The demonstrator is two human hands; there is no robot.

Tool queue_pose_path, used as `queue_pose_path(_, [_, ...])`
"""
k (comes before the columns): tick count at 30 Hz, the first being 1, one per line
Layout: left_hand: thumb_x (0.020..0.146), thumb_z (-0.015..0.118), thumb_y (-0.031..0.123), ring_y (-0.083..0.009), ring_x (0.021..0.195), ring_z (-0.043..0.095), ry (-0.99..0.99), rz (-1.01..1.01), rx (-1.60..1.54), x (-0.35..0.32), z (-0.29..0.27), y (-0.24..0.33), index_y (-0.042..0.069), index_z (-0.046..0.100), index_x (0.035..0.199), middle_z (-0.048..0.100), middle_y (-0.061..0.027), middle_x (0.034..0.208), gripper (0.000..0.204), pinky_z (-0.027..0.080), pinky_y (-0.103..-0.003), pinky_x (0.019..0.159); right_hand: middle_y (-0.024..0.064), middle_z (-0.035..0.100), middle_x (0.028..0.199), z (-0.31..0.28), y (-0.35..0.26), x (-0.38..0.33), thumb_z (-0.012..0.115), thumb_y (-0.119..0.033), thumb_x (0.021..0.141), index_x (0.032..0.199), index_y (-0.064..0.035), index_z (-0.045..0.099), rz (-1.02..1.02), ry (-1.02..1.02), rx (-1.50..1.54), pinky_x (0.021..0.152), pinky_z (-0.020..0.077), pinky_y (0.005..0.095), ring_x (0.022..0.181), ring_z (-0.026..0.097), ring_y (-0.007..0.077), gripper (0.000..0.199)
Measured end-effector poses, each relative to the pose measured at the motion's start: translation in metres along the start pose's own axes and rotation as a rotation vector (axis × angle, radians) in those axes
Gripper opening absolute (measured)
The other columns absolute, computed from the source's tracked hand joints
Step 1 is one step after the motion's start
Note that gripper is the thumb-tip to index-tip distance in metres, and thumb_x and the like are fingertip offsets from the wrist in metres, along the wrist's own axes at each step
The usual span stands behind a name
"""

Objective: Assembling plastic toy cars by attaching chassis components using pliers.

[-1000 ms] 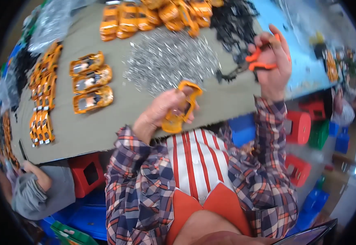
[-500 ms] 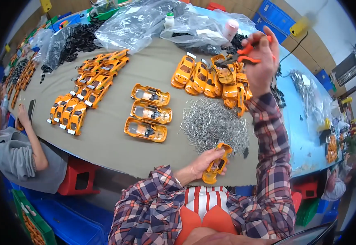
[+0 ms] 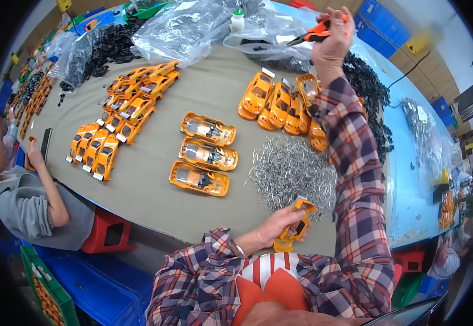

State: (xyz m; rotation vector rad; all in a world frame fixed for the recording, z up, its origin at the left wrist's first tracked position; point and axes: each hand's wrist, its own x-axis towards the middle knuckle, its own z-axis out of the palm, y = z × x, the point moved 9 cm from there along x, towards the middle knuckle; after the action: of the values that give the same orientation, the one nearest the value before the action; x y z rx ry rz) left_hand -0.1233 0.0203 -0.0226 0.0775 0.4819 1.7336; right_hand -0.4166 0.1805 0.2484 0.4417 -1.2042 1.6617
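An orange toy car body [image 3: 304, 208] is gripped in my left hand [image 3: 274, 227], low over the table's near edge, its hollow side showing. My right hand [image 3: 331, 51] is raised at the far right, closed around pliers [image 3: 317, 36] with red-orange handles and dark jaws pointing left. Just beyond the car body spreads a heap of thin silvery metal pins [image 3: 291, 174]. To its left, three upturned orange car bodies [image 3: 199, 178] lie in a column. Behind the heap are several upright orange toy cars [image 3: 256, 95], partly hidden by my right forearm.
More orange cars [image 3: 103, 157] stand in rows at the left. Black parts [image 3: 369, 92] and clear plastic bags [image 3: 179, 32] lie at the back, beside a white bottle with a green cap [image 3: 237, 22]. A person in grey [image 3: 30, 201] sits at the left, near a red stool [image 3: 106, 231].
My right hand has moved left and farther back with the pliers, away from the upright cars. My left hand keeps hold of the car body. The whole view has shifted slightly.
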Motion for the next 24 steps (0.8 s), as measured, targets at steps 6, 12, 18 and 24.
queue_pose_path(6, [0.088, 0.053, 0.032, -0.0228, 0.075, 0.060, -0.068, -0.017, -0.001, 0.003, -0.001, 0.004, 0.001, 0.039, 0.122, 0.057, -0.0125, 0.096, 0.048, 0.051, -0.035, 0.067, 0.0074, 0.055, 0.096, -0.043, -0.091, -0.058, 0.057, -0.022, 0.087, 0.122, -0.0031, 0.043, 0.367, -0.085, 0.527, 0.071, 0.0485, 0.0294, 0.082, 0.055, 0.0167, 0.042])
queue_pose_path(12, [0.087, 0.054, 0.037, -0.0271, 0.080, 0.061, -0.031, -0.052, 0.071, 0.006, -0.001, 0.016, 0.000, 0.039, 0.122, 0.056, -0.0185, 0.104, 0.053, 0.052, -0.039, 0.073, 0.0072, 0.054, 0.098, -0.136, -0.212, -0.154, 0.057, -0.025, 0.087, 0.124, -0.0014, 0.042, 0.482, -0.055, -0.147, 0.074, 0.0481, 0.0308, 0.086, 0.054, 0.0171, 0.046])
queue_pose_path(18, [0.086, 0.054, 0.038, -0.0292, 0.087, 0.061, -0.079, -0.081, 0.251, 0.015, -0.002, 0.012, 0.001, 0.038, 0.125, 0.054, -0.0222, 0.108, 0.055, 0.053, -0.041, 0.076, 0.0139, 0.052, 0.105, -0.219, -0.244, -0.231, 0.051, -0.021, 0.089, 0.125, 0.0032, 0.038, 0.421, 0.125, -0.123, 0.080, 0.0442, 0.0389, 0.092, 0.049, 0.0212, 0.045])
queue_pose_path(24, [0.084, 0.055, 0.041, -0.0285, 0.088, 0.060, -0.076, -0.052, 0.288, 0.010, -0.004, 0.005, 0.001, 0.038, 0.125, 0.052, -0.0216, 0.111, 0.060, 0.052, -0.042, 0.078, 0.0138, 0.052, 0.105, -0.245, -0.242, -0.248, 0.051, -0.025, 0.089, 0.122, 0.0027, 0.041, 0.321, 0.225, -0.229, 0.081, 0.0438, 0.0407, 0.093, 0.049, 0.0223, 0.045])
